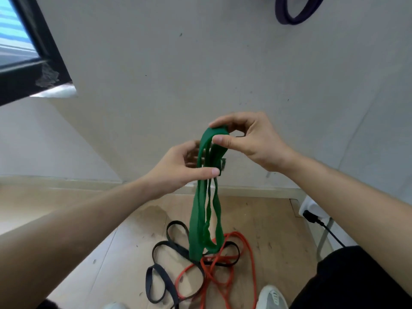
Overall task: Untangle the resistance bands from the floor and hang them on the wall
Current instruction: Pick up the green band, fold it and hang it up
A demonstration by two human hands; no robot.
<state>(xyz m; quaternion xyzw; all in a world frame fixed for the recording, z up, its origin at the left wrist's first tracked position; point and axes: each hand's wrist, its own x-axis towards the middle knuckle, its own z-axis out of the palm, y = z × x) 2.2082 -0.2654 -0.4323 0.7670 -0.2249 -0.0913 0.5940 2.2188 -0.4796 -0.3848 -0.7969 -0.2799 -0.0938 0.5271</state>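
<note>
Pinching green band (197,219), both hands (178,168) (252,139)

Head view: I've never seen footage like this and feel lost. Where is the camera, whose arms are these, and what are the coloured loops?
The camera sits on a person's head, looking down at their own bare arms. The left hand and right hand both pinch a green resistance band, held up so that its lower end hangs to a tangle of black band and red band on the wooden floor. A purple band hangs on the wall, top right.
</note>
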